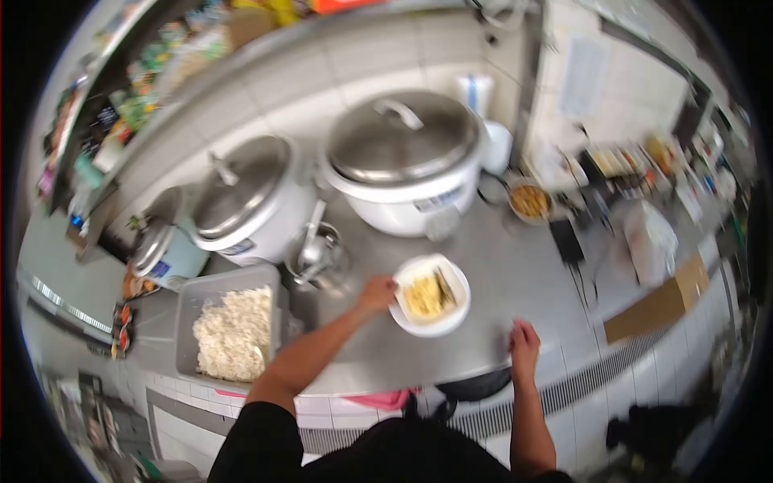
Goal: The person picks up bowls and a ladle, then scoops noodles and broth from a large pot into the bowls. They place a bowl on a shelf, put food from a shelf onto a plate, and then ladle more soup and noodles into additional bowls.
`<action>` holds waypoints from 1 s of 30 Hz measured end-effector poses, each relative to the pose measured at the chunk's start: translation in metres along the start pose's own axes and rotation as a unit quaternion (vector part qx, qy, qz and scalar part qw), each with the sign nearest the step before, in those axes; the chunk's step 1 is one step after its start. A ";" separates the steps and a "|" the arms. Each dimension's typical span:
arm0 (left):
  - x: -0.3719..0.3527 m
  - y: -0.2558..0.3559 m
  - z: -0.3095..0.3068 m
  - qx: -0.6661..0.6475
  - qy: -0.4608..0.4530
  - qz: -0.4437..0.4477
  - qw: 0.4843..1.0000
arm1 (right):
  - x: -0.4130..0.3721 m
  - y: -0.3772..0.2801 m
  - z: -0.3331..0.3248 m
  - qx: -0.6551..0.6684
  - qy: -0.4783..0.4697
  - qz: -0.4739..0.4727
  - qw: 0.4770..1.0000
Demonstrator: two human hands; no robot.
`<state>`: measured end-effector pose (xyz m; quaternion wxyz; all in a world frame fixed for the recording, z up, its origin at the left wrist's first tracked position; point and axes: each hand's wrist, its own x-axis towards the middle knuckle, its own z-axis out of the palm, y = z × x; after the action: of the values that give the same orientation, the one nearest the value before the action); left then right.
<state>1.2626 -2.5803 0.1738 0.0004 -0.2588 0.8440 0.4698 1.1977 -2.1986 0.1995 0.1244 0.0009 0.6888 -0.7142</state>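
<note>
A white bowl (460,286) with yellow food (424,298) and something dark in it sits on a round white dish (431,328) on the steel counter. My left hand (377,295) pinches the bowl's left rim. My right hand (524,338) hovers near the counter's front edge, right of the dish, with its fingers curled together; whether it holds anything small is hidden. Left of my left arm, a grey tub (187,322) holds white rice (233,334).
Lidded white rice cookers (403,205) line the back. A metal pot (318,258) with utensils stands behind my left hand. To the right are a bowl of brown food (530,201), a black device (567,241), a plastic bag (651,241) and cardboard (656,304).
</note>
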 end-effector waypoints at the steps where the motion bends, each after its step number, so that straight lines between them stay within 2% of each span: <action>1: -0.002 0.011 -0.005 0.039 -0.010 -0.036 0.999 | 0.003 0.004 0.000 0.023 0.001 0.015 1.000; 2: -0.013 0.032 -0.018 0.004 -0.046 -0.057 0.997 | 0.006 -0.001 0.004 0.026 0.000 0.003 1.000; 3: -0.024 0.047 -0.030 0.059 -0.021 0.019 0.998 | 0.004 -0.010 0.008 0.027 0.004 -0.005 1.000; 4: -0.029 0.066 -0.050 0.142 0.042 0.072 0.986 | 0.005 -0.019 0.014 0.033 -0.008 -0.012 0.999; 6: -0.012 0.088 -0.102 0.122 0.140 0.148 0.971 | 0.012 -0.045 0.034 0.042 -0.027 -0.030 0.998; 7: -0.012 0.112 -0.136 0.116 0.229 0.151 0.955 | 0.014 -0.061 0.049 0.034 -0.054 -0.054 0.996; 8: -0.013 0.137 -0.176 0.107 0.315 0.152 0.931 | 0.016 -0.077 0.065 0.024 -0.080 -0.079 0.993; 9: 0.001 0.144 -0.216 0.038 0.390 0.220 0.893 | 0.019 -0.092 0.083 0.024 -0.092 -0.088 0.992; 10: -0.012 0.170 -0.262 0.090 0.483 0.290 0.821 | 0.023 -0.110 0.104 0.017 -0.130 -0.128 0.983; 11: -0.018 0.189 -0.304 0.085 0.527 0.270 0.801 | 0.025 -0.127 0.127 0.012 -0.168 -0.168 0.971; 13: -0.015 0.202 -0.384 0.112 0.615 0.288 0.725 | 0.025 -0.162 0.173 0.000 -0.202 -0.205 0.958; 17: -0.011 0.219 -0.508 0.201 0.701 0.233 0.643 | 0.025 -0.241 0.268 -0.064 -0.255 -0.322 0.909; 20: 0.006 0.217 -0.577 0.215 0.716 0.191 0.636 | 0.026 -0.311 0.349 -0.117 -0.230 -0.463 0.848; 21: 0.015 0.211 -0.596 0.206 0.715 0.194 0.639 | 0.026 -0.333 0.374 -0.127 -0.225 -0.476 0.841; 23: 0.034 0.194 -0.624 0.085 0.607 0.199 0.765 | 0.040 -0.375 0.427 -0.152 -0.195 -0.532 0.810; 24: 0.035 0.191 -0.624 0.080 0.604 0.197 0.768 | 0.051 -0.392 0.455 -0.166 -0.173 -0.570 0.786; 26: 0.030 0.194 -0.611 0.043 0.636 0.176 0.750 | 0.059 -0.431 0.504 -0.236 -0.124 -0.576 0.772; 28: 0.033 0.187 -0.616 0.022 0.647 0.172 0.742 | 0.088 -0.458 0.555 -0.246 -0.090 -0.602 0.754; 30: 0.028 0.195 -0.611 0.008 0.660 0.176 0.731 | 0.089 -0.479 0.586 -0.287 -0.089 -0.571 0.764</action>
<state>1.3008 -2.9948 0.6629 -0.6371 -0.3500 0.6664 0.1658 1.1253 -2.7816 0.6853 -0.2513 -0.4925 0.7205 -0.4186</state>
